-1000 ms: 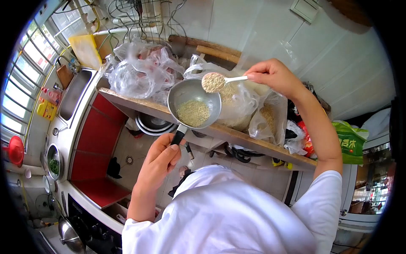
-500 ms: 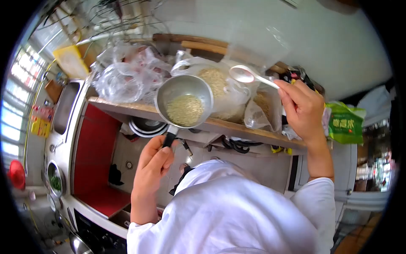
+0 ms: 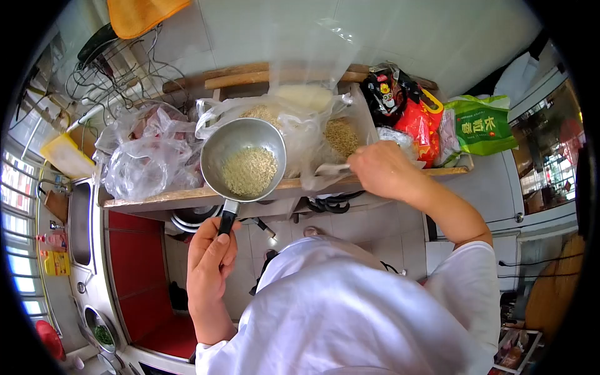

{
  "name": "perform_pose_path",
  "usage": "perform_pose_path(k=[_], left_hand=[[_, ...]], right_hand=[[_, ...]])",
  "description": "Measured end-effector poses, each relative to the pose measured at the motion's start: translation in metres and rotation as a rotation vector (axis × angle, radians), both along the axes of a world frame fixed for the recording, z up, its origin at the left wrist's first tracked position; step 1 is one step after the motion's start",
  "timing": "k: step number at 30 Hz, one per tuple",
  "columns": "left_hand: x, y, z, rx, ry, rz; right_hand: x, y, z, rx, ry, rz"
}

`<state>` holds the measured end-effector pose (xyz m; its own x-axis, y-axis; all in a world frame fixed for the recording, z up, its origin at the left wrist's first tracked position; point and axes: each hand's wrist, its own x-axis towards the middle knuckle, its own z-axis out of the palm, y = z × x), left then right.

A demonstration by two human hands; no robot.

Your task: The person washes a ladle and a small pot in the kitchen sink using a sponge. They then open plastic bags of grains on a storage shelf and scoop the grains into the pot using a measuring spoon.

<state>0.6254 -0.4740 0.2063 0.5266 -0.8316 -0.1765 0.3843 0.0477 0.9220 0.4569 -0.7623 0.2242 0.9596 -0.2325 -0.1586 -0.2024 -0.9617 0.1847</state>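
Observation:
My left hand (image 3: 209,265) is closed round the black handle of a small metal saucepan (image 3: 214,147). Pale grains (image 3: 250,172) lie in the bottom of the pan, which is held over the front of a wooden drawer. In my right hand (image 3: 382,172) is a white spoon (image 3: 334,169), low at the drawer's front side; its bowl is partly hidden by clear plastic. Just behind the spoon, brownish grain (image 3: 342,136) sits in an open clear bag. Another clear bag (image 3: 212,112) with pale grain stands behind the pan.
The drawer (image 3: 150,197) also holds bunched plastic bags (image 3: 150,156) at left and a red packet (image 3: 420,128) at right. A green packet (image 3: 481,128) lies at its right end. Further left are a sink (image 3: 81,222) and a bowl of greens (image 3: 100,328).
My right hand has brought the spoon from above the drawer down to the bag of brownish grain. My left hand still holds the saucepan. The whole view has shifted.

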Motion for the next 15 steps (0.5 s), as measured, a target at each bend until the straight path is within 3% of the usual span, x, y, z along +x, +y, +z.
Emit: perform_pose_path(k=[4,8,15], left_hand=[[0.000,-0.002,-0.003,-0.014,0.019,-0.030],[-0.002,-0.006,-0.003,-0.002,0.024,-0.027],[-0.006,-0.008,-0.002,-0.023,0.031,-0.045]], right_hand=[[0.002,-0.009,-0.001,-0.031,-0.204,-0.142],[0.006,-0.048,-0.027,-0.133,-0.316,-0.071],[0.009,-0.088,-0.054,-0.206,-0.258,-0.062]])
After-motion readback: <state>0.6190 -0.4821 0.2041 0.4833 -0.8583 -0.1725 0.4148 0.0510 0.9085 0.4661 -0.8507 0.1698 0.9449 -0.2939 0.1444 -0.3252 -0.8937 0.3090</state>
